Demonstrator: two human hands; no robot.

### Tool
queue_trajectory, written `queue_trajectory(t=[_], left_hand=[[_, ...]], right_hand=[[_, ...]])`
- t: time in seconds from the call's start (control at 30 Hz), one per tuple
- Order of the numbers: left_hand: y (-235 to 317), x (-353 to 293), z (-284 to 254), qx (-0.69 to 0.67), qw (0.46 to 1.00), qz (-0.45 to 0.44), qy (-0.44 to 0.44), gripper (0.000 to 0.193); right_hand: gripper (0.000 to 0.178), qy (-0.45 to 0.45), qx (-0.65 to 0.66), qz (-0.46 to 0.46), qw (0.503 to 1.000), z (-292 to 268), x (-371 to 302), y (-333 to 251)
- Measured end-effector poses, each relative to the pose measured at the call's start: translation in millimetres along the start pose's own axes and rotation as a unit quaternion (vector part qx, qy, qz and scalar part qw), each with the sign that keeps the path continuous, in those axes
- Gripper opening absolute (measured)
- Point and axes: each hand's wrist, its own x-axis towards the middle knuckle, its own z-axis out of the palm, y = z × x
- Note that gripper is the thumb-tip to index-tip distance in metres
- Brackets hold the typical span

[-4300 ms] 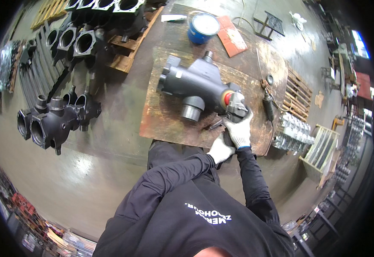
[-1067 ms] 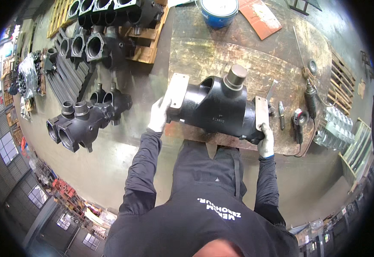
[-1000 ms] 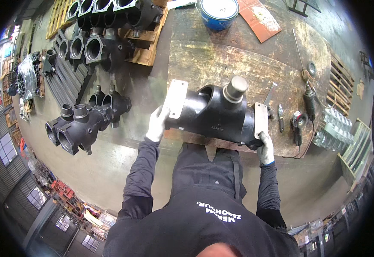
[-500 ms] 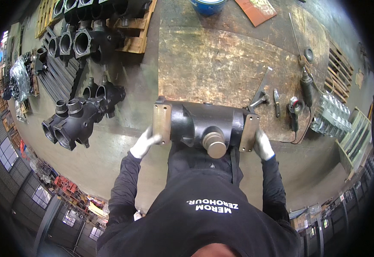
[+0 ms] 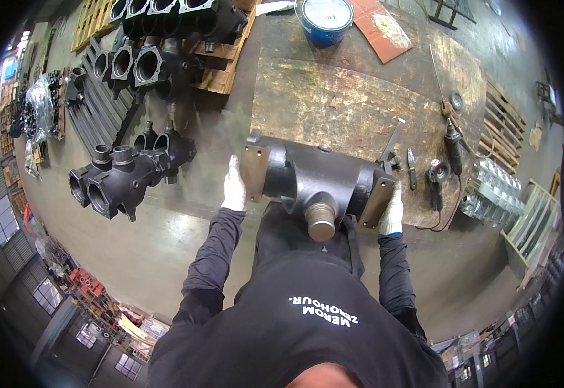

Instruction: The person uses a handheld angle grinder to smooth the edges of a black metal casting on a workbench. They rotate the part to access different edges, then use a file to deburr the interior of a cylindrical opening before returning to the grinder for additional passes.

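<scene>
The casting (image 5: 317,181), a heavy black tee-shaped body with a rusty flange plate at each end and a bare metal stub pointing toward the person, hangs at the near edge of the bench (image 5: 353,103), partly over the floor and close to the person's waist. Whether its far side rests on the bench edge I cannot tell.

The left hand (image 5: 233,187), in a white glove, lies flat against the outer face of the left flange, fingers up along the plate. The right hand (image 5: 393,212), also gloved, wraps the lower edge of the right flange. Both are closed on the casting, carrying it between them.

This looks like the lifting step: the piece seems to be coming off the bench, held in both arms. The next move calls for a firm two-handed hold, the weight kept close to the body, and a bare spot to set it down without pinching fingers under a flange.

On the bench beyond lie a grinder (image 5: 436,178), a few small tools, a blue tin (image 5: 326,18) and a red sheet (image 5: 380,26). To the left, on the floor, stands a similar black casting (image 5: 120,184), with more stacked on pallets (image 5: 165,52) farther off.
</scene>
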Motion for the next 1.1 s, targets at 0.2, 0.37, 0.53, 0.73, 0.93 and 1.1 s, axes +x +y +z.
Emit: queue_trajectory(t=[0.2,0.37,0.53,0.73,0.93,1.1], left_hand=[[13,26,43,0.032,0.997,0.059,-0.04,0.064],[16,19,66,0.191,0.959,0.208,-0.027,0.049],[43,18,72,0.244,0.951,0.191,0.003,0.068],[21,7,47,0.205,0.939,0.274,-0.011,0.071],[-33,-3,-10,0.103,0.973,0.19,0.075,0.052],[-35,-8,-20,0.11,0.965,0.234,0.04,0.047]], right_hand=[[0.078,-0.028,0.031,-0.109,0.993,20,41,-55],[0.077,0.056,-0.004,-0.114,0.992,20,83,-76],[0.074,0.108,-0.071,-0.209,0.969,24,121,-87],[0.065,0.123,-0.134,-0.129,0.975,33,112,-67],[0.055,0.106,-0.172,-0.141,0.969,54,104,-93],[0.049,0.096,-0.161,-0.143,0.972,45,91,-89]])
